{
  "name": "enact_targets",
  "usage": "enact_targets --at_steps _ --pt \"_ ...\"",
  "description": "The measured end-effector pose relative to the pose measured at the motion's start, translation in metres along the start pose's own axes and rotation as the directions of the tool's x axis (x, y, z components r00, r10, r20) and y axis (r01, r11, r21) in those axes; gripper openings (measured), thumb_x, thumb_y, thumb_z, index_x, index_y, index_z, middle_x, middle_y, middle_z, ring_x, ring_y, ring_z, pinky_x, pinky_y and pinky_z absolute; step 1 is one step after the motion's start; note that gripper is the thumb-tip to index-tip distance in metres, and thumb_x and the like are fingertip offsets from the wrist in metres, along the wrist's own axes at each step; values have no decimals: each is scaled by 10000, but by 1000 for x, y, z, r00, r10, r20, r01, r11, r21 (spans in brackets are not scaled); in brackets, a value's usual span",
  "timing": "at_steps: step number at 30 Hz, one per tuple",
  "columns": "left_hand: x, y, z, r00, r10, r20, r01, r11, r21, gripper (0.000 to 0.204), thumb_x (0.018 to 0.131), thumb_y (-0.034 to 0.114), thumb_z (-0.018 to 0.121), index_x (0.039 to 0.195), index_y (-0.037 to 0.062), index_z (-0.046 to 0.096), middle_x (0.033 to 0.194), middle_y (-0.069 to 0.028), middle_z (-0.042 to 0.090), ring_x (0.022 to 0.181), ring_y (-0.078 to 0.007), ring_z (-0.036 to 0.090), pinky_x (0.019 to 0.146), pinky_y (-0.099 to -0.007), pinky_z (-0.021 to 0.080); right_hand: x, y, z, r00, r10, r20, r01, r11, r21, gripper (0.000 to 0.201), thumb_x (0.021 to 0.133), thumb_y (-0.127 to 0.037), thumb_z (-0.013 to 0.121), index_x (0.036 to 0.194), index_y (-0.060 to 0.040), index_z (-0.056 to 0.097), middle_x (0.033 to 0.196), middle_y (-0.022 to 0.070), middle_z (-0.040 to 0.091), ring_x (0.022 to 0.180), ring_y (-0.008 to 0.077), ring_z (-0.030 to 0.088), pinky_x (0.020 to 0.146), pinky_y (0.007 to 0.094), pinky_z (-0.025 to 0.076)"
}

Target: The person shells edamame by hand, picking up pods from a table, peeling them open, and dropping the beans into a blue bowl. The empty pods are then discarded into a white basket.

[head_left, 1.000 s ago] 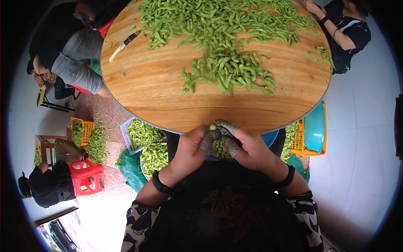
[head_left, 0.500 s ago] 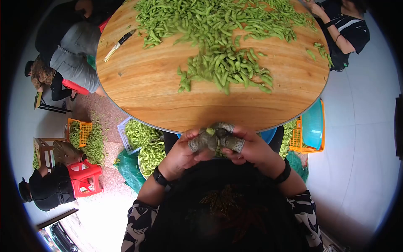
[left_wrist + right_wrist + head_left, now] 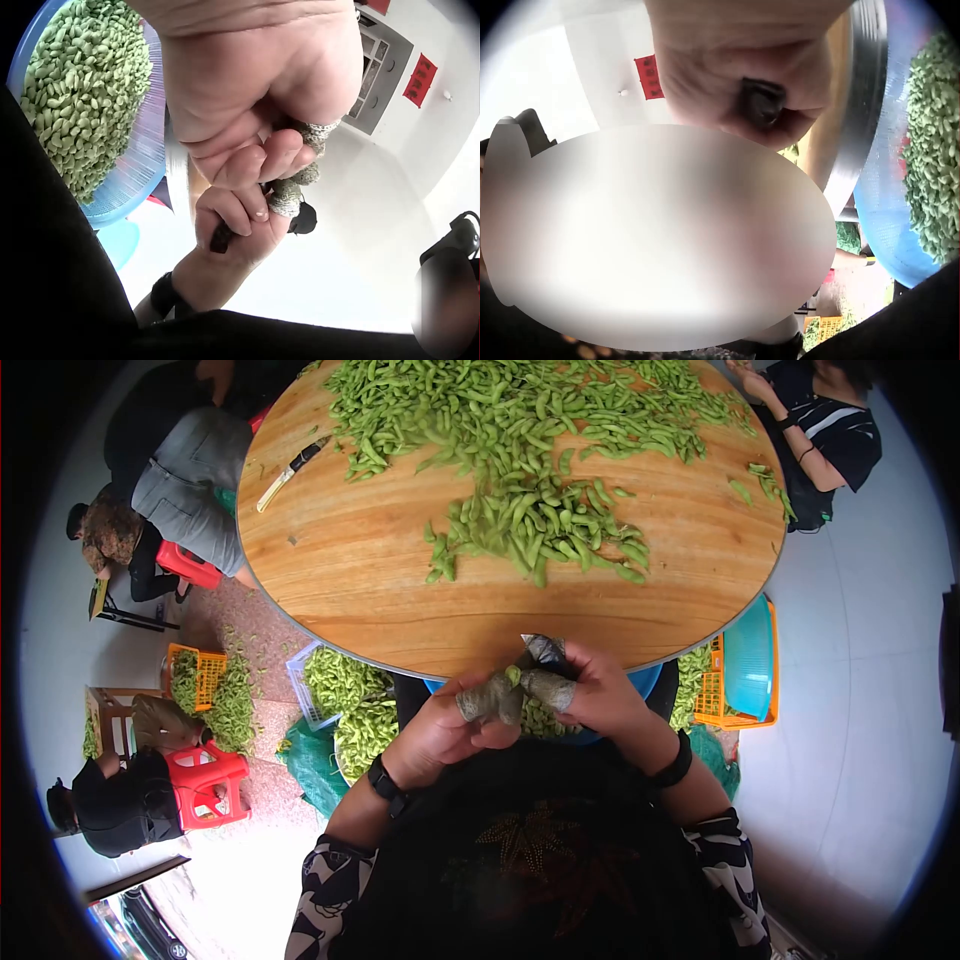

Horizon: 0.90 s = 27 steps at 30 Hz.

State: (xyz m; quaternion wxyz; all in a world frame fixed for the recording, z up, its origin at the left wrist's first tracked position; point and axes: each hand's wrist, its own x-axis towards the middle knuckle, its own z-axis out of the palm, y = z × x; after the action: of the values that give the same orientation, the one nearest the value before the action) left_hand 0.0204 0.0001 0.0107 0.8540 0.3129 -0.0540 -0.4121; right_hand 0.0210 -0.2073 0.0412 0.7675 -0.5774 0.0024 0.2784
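Note:
In the head view both hands meet just in front of the near table edge, several fingers and thumbs wrapped in grey-green coverings. My left hand pinches a green edamame pod between thumb and forefinger. Close against it, my right hand grips a dark-handled tool. The tool's rounded dark end shows in the palm in the right wrist view; its front part is mostly hidden by the fingers. Below the hands is a blue basket of shelled beans.
Edamame pods are heaped on the round wooden table. A knife lies at its left. Beside my legs are a white crate of pods and an orange crate. Other people are around, one near a red stool.
The hands have shifted slightly and the wrapped fingers have changed position around the pod. The left hand has turned so its curled fingers show more. The table heap looks the same.

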Motion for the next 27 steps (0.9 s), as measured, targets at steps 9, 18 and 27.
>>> enact_targets --at_steps 9,18,27 --pt "3 -1 6 997 -64 48 68 994 -81 347 908 382 582 894 38 538 562 21 403 471 -75 354 475 -230 269 1 0 -2 986 -137 90 141 989 -34 217 881 -79 651 1079 -7 600 907 -15 627 825 47 544 711 235 476" --pt "5 -6 0 991 -91 102 104 985 -135 328 911 377 566 843 59 519 534 32 373 451 -72 325 456 -238 249 3 10 0 999 -28 16 28 1000 7 153 854 -39 610 1004 -20 594 792 -17 591 657 47 518 568 227 433" --pt "5 1 10 994 -110 1 110 990 -85 226 926 276 573 938 51 566 621 22 455 470 -79 391 458 -219 287 2 15 3 998 -14 -63 29 972 235 126 866 -54 582 991 -41 580 696 -13 525 516 44 419 452 210 324"
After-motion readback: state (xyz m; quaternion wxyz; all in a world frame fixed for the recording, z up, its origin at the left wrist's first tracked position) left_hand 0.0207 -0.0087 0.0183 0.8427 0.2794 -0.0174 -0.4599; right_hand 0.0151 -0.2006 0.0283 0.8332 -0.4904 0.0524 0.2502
